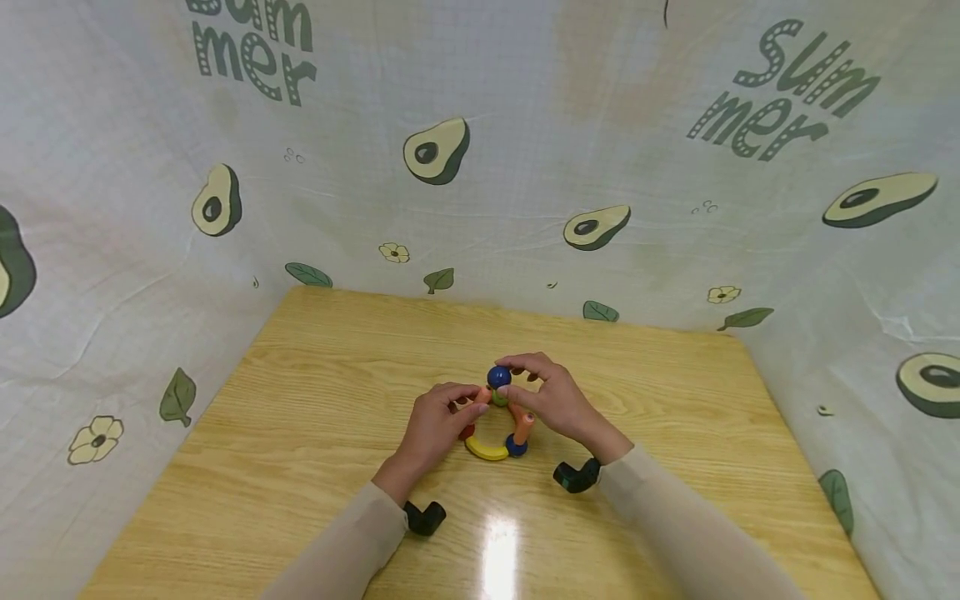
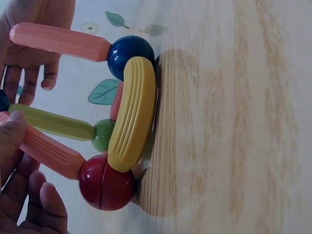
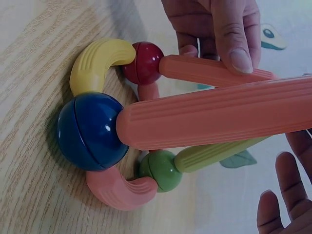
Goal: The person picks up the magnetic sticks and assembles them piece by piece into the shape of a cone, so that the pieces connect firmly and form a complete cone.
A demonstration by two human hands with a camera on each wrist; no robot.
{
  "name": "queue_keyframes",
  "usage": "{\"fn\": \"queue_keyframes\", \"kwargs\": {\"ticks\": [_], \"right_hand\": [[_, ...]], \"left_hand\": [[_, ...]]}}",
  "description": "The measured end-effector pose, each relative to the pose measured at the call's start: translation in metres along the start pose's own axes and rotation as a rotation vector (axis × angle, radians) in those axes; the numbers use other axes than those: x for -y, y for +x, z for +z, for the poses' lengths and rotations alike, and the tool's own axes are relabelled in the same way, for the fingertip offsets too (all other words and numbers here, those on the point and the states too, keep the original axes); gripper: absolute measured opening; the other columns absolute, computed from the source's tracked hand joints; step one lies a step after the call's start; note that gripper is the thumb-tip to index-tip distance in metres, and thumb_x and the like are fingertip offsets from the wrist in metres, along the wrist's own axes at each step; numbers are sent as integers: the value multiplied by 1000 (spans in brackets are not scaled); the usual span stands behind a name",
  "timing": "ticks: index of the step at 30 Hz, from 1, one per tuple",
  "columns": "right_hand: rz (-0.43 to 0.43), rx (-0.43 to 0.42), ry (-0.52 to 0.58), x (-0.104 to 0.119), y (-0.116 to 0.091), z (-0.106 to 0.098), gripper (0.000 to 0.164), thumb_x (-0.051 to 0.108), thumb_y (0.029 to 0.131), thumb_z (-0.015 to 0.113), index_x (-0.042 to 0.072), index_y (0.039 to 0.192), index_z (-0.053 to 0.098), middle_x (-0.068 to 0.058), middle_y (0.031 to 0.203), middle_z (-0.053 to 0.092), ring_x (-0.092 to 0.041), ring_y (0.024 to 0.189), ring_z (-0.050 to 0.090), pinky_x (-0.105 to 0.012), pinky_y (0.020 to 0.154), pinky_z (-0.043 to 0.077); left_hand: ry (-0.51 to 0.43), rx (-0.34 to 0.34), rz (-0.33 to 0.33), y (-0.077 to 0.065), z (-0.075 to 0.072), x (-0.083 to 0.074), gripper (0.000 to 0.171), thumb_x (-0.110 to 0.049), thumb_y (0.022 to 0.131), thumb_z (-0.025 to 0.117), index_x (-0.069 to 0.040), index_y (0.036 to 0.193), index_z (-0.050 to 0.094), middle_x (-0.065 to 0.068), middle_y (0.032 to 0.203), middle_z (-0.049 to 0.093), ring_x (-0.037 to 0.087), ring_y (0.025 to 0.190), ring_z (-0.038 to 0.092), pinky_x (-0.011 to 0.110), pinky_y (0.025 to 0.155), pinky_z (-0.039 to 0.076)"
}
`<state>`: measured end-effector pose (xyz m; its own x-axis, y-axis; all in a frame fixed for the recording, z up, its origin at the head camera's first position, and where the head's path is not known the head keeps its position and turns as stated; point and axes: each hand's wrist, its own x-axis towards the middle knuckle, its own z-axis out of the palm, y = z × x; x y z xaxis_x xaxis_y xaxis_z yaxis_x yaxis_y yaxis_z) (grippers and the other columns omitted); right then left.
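My left hand [image 1: 437,421] pinches a salmon ridged rod [image 2: 53,153] that stands on a red ball [image 2: 105,183]. With thumb and fingers, my right hand [image 1: 551,396] holds a blue ball [image 1: 498,377] at the top of a green rod [image 2: 58,122]. That rod rises from a green ball [image 3: 163,170]. On the table, a ring joins these balls to a lower blue ball [image 3: 90,131] through a yellow curved piece [image 2: 132,114] and salmon curved pieces [image 3: 119,190]. Another salmon rod [image 3: 214,117] stands on the lower blue ball, its upper end free.
The wooden table [image 1: 337,367] lies under the ring. Behind and at both sides hangs a white cloth [image 1: 495,217] printed with avocados and leaves. Black wrist devices [image 1: 576,477] sit below each hand, close to the tabletop.
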<state>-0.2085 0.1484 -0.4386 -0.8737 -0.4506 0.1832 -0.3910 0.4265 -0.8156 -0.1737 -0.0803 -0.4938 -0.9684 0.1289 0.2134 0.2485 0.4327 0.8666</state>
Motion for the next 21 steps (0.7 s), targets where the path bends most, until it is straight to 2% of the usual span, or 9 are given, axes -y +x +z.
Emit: {"fn": "queue_keyframes", "kwargs": {"ticks": [3, 7, 14, 21], "right_hand": [[8, 2, 6, 0, 0, 1, 37, 19, 98, 77, 21, 135, 71, -2, 127, 68, -41, 121, 57, -57, 100, 45], [1, 5, 19, 0, 0, 1, 38, 15, 98, 78, 20, 135, 72, -2, 128, 68, -40, 122, 57, -62, 100, 44], [-10, 3, 23, -1, 0, 2, 38, 18, 97, 78, 21, 135, 72, -1, 127, 69, -41, 121, 58, -62, 99, 44], [6, -4, 13, -1, 0, 4, 36, 20, 98, 78, 22, 133, 73, -1, 127, 68, -23, 117, 58, -63, 100, 44]], "left_hand": [[8, -1, 1, 0, 0, -1, 28, -34, 94, 80, -22, 120, 81, -2, 109, 73, 10, 81, 62, 26, 70, 54], [19, -1, -5, 1, 0, -2, 28, -31, 94, 81, -21, 120, 81, -2, 109, 74, 11, 83, 62, 26, 72, 54], [26, 2, -7, 1, -1, -2, 28, -31, 94, 81, -20, 121, 81, -2, 111, 74, 11, 84, 62, 26, 73, 55], [9, 1, -9, 1, -1, -3, 28, -33, 95, 80, -19, 120, 81, -1, 109, 74, 10, 81, 60, 26, 71, 53]]}}
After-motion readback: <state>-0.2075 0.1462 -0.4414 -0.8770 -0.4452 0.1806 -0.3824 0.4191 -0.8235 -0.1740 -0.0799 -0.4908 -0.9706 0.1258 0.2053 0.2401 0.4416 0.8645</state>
